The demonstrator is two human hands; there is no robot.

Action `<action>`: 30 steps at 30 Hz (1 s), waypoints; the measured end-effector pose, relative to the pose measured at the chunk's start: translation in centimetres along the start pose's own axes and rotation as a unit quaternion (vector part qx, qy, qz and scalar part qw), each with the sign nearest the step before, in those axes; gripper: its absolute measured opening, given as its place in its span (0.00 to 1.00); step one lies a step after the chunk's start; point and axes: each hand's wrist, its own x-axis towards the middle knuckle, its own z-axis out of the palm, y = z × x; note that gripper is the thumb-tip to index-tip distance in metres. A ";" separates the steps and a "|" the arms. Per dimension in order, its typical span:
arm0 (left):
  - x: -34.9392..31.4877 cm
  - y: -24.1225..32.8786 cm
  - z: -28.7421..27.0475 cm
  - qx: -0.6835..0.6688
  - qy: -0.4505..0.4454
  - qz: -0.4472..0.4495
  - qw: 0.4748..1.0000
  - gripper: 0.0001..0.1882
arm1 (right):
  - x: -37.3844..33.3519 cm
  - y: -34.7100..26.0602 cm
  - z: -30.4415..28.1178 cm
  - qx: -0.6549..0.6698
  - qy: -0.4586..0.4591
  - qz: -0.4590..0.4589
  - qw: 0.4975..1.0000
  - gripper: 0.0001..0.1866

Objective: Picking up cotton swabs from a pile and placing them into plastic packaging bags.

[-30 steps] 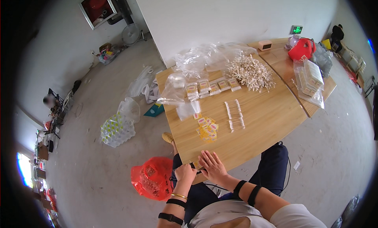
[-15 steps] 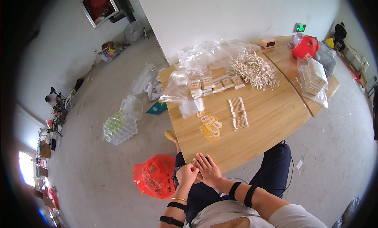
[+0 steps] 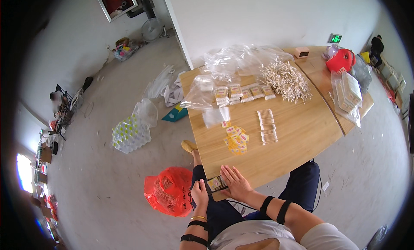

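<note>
At the table's near corner lies a small flat dark-edged piece with a yellow card [image 3: 214, 183] on it, between my two hands. My left hand [image 3: 199, 193] is closed beside its left edge; what the fingers grip is hidden. My right hand [image 3: 235, 183] lies flat, fingers stretched out, against its right side. Farther up the table is a loose heap of yellow printed cards [image 3: 236, 142]. Right of them, cotton swabs [image 3: 267, 127] lie side by side in a column. A big pile of loose cotton swabs [image 3: 284, 81] sits behind, next to several filled packs with yellow cards [image 3: 246, 94].
Clear plastic bags [image 3: 241, 62] cover the table's back edge. On the adjoining table are bagged white packs [image 3: 347, 94] and a red bag [image 3: 340, 61]. A red plastic bag [image 3: 168, 191] stands on the floor left of my legs, and a bag of clear bottles [image 3: 131, 133] farther out.
My hands have moved apart, and the piece with the yellow card now shows between them. My right hand has shifted slightly right and flattened. The whole view has tilted a little.
</note>
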 end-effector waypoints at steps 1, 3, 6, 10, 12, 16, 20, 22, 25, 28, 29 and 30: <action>-0.1 0.0 0.1 0.000 0.002 -0.002 1.000 0.23 | 0.1 -0.3 -0.1 0.002 -0.002 -0.009 1.000 0.49; -0.2 0.1 0.1 0.002 0.013 0.000 1.000 0.23 | 0.2 -0.6 -0.1 0.011 -0.003 -0.010 1.000 0.49; -0.2 0.5 0.0 -0.017 0.007 -0.008 1.000 0.23 | 0.4 -1.1 0.0 0.026 -0.008 -0.007 1.000 0.50; -0.3 0.3 0.4 -0.013 0.021 0.000 1.000 0.23 | 0.4 -1.5 0.2 0.028 -0.009 0.002 1.000 0.52; -0.3 0.4 0.9 -0.019 0.039 0.006 0.999 0.22 | 0.4 -1.3 0.3 0.029 -0.010 0.004 1.000 0.52; 0.0 -0.2 1.2 -0.011 0.025 0.019 0.999 0.21 | 0.7 -1.5 -0.7 -0.007 -0.068 0.009 0.998 0.50; 0.0 -1.6 0.3 0.013 0.019 0.015 1.000 0.22 | 0.9 -1.2 -1.0 -0.006 -0.058 0.013 0.998 0.49; 0.3 0.3 -0.7 0.058 -0.035 -0.007 0.998 0.21 | 0.4 1.8 -0.2 0.109 0.087 0.007 0.990 0.40; 1.1 -2.9 -2.2 0.084 0.009 0.010 0.996 0.20 | 0.0 8.2 -1.6 0.227 0.139 0.103 0.958 0.31; 1.9 -0.7 -2.1 0.094 0.040 0.023 0.994 0.19 | -1.5 15.0 -3.1 0.143 0.183 0.243 0.942 0.25; 2.3 1.1 -1.6 0.090 0.036 0.027 0.995 0.19 | -2.0 17.2 -3.3 0.129 0.198 0.268 0.934 0.24; 2.6 3.1 -1.3 0.074 0.020 0.092 0.993 0.18 | -2.1 18.7 -3.5 0.128 0.200 0.270 0.933 0.24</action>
